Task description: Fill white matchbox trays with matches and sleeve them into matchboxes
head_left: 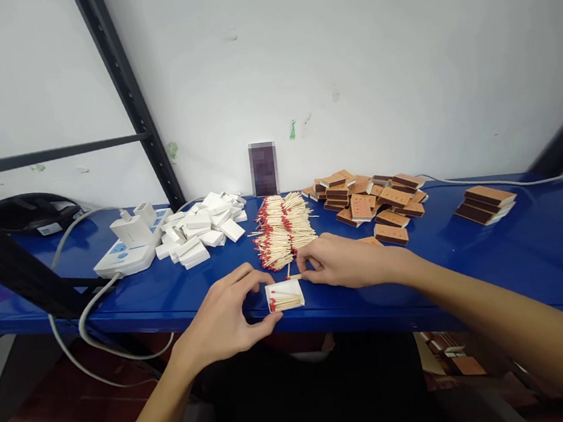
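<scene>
My left hand [226,314] grips a small white matchbox tray [293,286] by its left end, between thumb and fingers. Several red-tipped matches [287,302] lie in the tray, most along its near side. Just above the tray's far right corner, my right hand [344,258] is closed in a pinch on a match [293,277], whose red head points left. Directly beyond both hands is a big heap of loose matches [283,231], with one stray match between heap and tray.
White trays [202,226] are piled at left, near a power strip [129,250] with plugs and cables. Brown matchbox sleeves [375,198] form a heap at right, and a few boxes [486,203] are stacked farther right. A pixelated dark rectangle [264,169] stands against the wall.
</scene>
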Available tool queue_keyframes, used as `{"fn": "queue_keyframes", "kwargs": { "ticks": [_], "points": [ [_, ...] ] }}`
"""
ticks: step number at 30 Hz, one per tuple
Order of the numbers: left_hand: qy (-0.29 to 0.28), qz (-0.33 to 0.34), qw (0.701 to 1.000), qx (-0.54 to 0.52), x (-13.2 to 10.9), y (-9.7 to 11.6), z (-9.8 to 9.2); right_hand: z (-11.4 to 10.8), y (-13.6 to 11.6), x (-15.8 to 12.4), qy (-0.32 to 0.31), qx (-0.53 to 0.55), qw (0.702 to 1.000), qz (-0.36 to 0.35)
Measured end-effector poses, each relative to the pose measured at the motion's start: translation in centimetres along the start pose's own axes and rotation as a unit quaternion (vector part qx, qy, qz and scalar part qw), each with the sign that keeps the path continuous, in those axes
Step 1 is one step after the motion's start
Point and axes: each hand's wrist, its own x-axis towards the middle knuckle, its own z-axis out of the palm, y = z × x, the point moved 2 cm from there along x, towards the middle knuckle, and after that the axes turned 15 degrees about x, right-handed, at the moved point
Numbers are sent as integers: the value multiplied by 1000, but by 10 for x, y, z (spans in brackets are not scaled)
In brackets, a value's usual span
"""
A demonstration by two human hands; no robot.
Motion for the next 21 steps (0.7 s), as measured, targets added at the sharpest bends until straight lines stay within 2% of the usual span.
{"fn": "queue_keyframes", "kwargs": {
  "ticks": [6, 14, 16, 21],
  "points": [
    [5, -3, 1000, -5, 1, 2, 1, -13, 3, -11, -81, 36, 995, 54],
    [-23, -14, 998, 55, 1, 5, 2, -16, 15, -21, -68, 35, 996, 39],
    [-23, -15, 998, 64, 1, 5, 2, -16, 16, -23, -50, 28, 998, 24],
    [-24, -17, 997, 73, 2, 6, 2, -18, 9, -20, 60, -6, 997, -56]
  ]
}}
